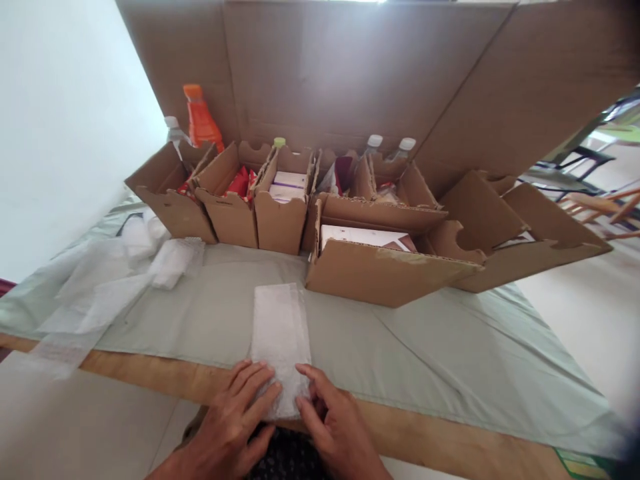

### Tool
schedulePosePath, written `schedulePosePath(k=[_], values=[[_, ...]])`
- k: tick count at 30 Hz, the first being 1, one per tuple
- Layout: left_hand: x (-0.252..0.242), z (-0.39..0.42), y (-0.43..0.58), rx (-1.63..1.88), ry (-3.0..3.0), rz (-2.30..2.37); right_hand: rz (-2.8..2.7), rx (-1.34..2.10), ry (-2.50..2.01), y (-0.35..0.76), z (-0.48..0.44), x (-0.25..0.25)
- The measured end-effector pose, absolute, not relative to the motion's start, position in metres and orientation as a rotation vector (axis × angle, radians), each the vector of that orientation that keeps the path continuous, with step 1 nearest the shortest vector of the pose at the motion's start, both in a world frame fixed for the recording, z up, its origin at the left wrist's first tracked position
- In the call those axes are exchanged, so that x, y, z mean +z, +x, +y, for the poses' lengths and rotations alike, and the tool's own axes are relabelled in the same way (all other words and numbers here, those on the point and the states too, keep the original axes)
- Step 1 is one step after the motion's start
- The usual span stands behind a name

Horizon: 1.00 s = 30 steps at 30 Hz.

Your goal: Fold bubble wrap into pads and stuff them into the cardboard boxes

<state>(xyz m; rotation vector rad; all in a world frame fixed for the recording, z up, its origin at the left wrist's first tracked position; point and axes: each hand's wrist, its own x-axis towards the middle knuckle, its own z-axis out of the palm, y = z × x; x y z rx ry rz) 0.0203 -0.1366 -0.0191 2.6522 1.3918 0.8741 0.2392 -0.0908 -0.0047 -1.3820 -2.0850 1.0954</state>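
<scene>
A flat, white, translucent plastic wrap piece point(280, 327), folded into a long rectangle, lies on the cloth at the table's front edge. It looks like bubble wrap; whether anything is inside I cannot make out. My left hand point(235, 413) rests on its lower left side, fingers stretched out and spread. At the lower right edge is my right hand point(335, 420), its index finger and thumb apart and touching the wrap, the other fingers curled under. To the left lie loose translucent wrap sheets point(100, 300) and a smaller folded wrap bundle point(175, 263).
Several open cardboard bins point(283, 223) stand in a row behind, holding red packets and white boxes. A wider cardboard bin point(380, 277) sits in front, right of centre. An orange bottle point(203, 120) and clear bottles stand by the tall cardboard backboard point(320, 73). Green cloth point(425, 353) covers the table.
</scene>
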Motion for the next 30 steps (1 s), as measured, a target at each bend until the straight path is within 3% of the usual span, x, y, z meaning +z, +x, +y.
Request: schedulePosePath(k=[7,16,23,30], values=[[-0.015,-0.129,0.018,0.97,2.624,1.315,-2.035,1.147,-1.314,0.276,-0.092,0.008],[-0.003,-0.115,0.017,1.072,2.42,1.316,-2.575,0.457,-0.995,0.264,-0.094,0.01],[0.011,-0.12,0.008,0.953,2.26,1.367,-2.327,0.717,-0.995,0.232,-0.083,0.003],[0.0,-0.111,0.017,1.133,2.062,1.555,-2.109,0.978,-1.233,0.226,-0.076,0.001]])
